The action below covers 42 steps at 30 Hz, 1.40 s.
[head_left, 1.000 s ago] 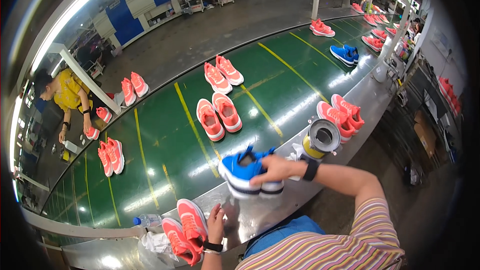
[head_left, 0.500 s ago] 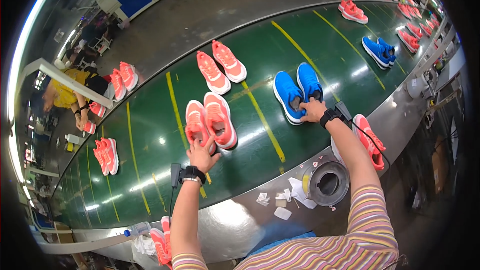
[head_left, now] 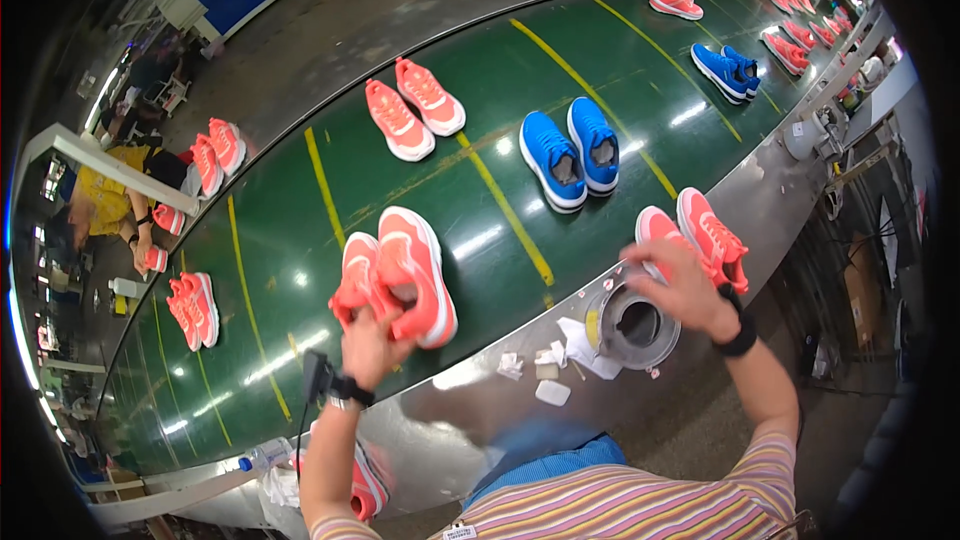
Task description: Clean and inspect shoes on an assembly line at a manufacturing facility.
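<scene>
The scene is viewed from the person's head, through the left one of two wide fisheye cameras worn side by side. The lens is pointed downward and forward, with the striped shirt (head_left: 610,500) caught at the near edge. The left hand (head_left: 372,343) and right hand (head_left: 680,285) are seen from above at close range. The counter (head_left: 430,430) is shown just in front of the body, the green belt (head_left: 285,240) beyond it, and the floor (head_left: 400,0) on the far side. The belt's straight edges are bowed into arcs, and the corners are darkened.
</scene>
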Each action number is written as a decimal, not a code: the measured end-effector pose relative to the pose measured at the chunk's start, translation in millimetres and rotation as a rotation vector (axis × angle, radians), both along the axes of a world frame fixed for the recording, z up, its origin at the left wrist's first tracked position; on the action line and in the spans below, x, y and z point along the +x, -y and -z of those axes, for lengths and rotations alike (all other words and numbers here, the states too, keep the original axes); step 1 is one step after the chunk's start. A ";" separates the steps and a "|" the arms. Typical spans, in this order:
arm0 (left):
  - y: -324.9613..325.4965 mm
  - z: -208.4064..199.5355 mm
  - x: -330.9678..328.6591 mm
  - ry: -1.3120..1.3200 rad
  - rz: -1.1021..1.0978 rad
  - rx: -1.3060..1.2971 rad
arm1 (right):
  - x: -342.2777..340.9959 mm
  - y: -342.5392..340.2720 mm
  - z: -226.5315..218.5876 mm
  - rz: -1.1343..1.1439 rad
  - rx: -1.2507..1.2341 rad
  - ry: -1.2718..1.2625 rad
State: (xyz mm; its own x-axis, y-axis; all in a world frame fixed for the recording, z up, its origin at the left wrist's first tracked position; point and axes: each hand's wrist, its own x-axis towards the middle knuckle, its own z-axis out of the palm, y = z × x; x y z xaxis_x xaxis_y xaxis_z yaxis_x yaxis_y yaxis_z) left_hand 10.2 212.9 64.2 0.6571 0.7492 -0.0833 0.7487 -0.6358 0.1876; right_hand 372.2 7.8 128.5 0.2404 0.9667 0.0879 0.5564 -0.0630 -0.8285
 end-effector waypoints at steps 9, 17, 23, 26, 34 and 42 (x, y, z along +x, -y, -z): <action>229.7 25.5 -113.0 0.017 0.030 -0.228 | -276.2 81.3 141.1 -0.152 -0.433 -0.877; 258.9 42.3 -170.0 0.646 -0.502 -0.187 | -317.1 89.4 186.6 0.029 -0.306 -0.526; 216.9 99.9 -179.9 1.127 -0.725 -1.077 | -310.8 77.3 171.7 0.022 -0.263 -0.761; 219.4 101.1 -200.6 1.260 -0.862 -1.500 | -288.6 93.2 157.3 0.001 -0.534 -1.122; 235.7 102.3 -206.1 1.418 -0.834 -1.685 | -289.0 110.2 165.4 0.106 -0.525 -1.375; 242.8 119.4 -215.2 1.616 -0.820 -1.802 | -291.8 110.4 171.3 0.017 -0.476 -1.399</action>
